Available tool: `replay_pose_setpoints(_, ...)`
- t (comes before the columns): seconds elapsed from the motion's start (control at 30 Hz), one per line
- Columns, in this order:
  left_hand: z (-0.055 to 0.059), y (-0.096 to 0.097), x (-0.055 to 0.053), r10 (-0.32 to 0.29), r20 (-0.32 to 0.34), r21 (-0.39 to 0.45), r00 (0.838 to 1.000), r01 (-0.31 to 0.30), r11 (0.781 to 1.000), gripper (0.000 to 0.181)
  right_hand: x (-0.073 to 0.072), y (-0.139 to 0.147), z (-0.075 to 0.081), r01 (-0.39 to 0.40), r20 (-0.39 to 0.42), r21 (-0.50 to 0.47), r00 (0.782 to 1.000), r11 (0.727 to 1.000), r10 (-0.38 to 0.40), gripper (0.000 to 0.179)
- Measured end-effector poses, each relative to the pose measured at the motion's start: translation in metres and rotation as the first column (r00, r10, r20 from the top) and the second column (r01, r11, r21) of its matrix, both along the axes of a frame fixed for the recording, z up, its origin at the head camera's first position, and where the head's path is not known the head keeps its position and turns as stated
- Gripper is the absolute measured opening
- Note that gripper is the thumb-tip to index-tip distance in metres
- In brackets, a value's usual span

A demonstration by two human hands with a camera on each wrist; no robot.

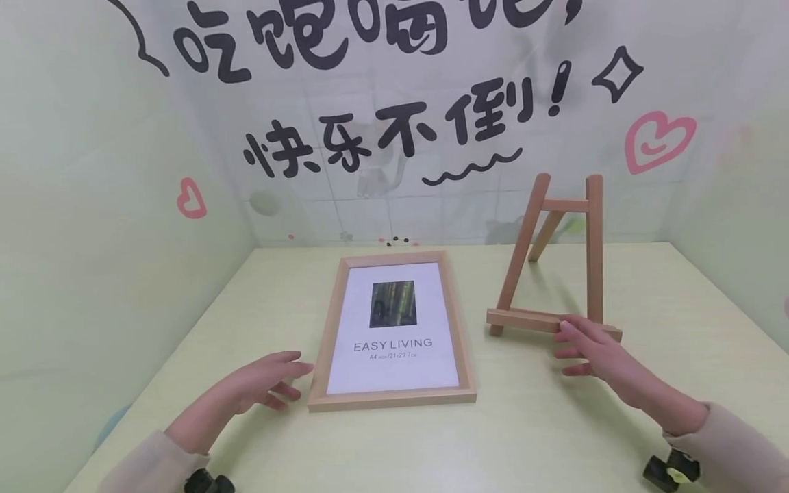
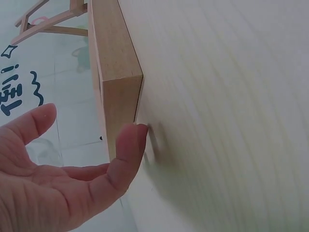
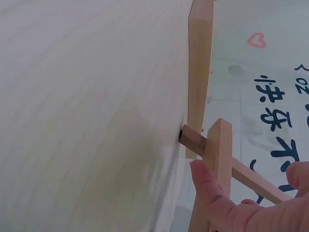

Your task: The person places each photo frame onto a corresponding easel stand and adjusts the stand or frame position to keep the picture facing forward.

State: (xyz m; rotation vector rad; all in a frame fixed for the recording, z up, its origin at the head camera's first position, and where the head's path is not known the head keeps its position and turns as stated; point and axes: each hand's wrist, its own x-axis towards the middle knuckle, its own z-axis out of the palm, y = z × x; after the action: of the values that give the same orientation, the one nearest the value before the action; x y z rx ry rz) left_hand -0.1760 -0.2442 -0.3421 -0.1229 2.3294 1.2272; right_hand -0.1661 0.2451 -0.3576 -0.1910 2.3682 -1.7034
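The picture frame (image 1: 394, 333) lies flat near the middle of the worktop (image 1: 407, 445), its top end close to the back edge; the wooden easel (image 1: 520, 250) stands towards the back right corner. The right grip (image 1: 604, 352) is loose, fingers parted at the ledge (image 1: 524, 319), and hides part of its right half and the foot of the right leg; whether the fingers press the wood is hard to tell. The left grip (image 1: 261, 383) is relaxed and unclosed just beside the frame's left edge; contact there is unclear. The worktop's front edge is out of view; the small print (image 1: 393, 356) is blurred; the wall hanging's top line of writing (image 1: 308, 31) is cut off; nearer than both grips, black wrist devices (image 1: 672, 471) cover bits of sleeve and worktop.
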Motion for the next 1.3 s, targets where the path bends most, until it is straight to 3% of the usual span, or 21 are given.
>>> replay_pose_setpoints(0.53,-0.001,0.001,0.008,0.017,0.06,0.1,0.998,-0.023,0.995,0.071,0.002,-0.034,-0.011,-0.076,0.195,-0.119,0.976,0.99,0.098,0.071)
replay_pose_setpoints(0.9,-0.005,-0.003,0.008,-0.074,0.074,0.201,0.995,0.058,0.978,0.079,0.001,-0.053,-0.013,-0.165,0.214,-0.209,0.954,0.964,0.21,0.071)
replay_pose_setpoints(1.07,-0.002,0.002,0.011,-0.019,0.068,0.187,0.997,0.005,0.982,0.068,0.002,-0.062,-0.014,-0.161,0.236,-0.236,0.947,0.958,0.217,0.072)
replay_pose_setpoints(1.3,-0.004,0.006,0.01,0.009,0.069,0.182,0.998,-0.021,0.983,0.062,0.002,-0.075,-0.015,-0.166,0.27,-0.292,0.931,0.942,0.247,0.073)
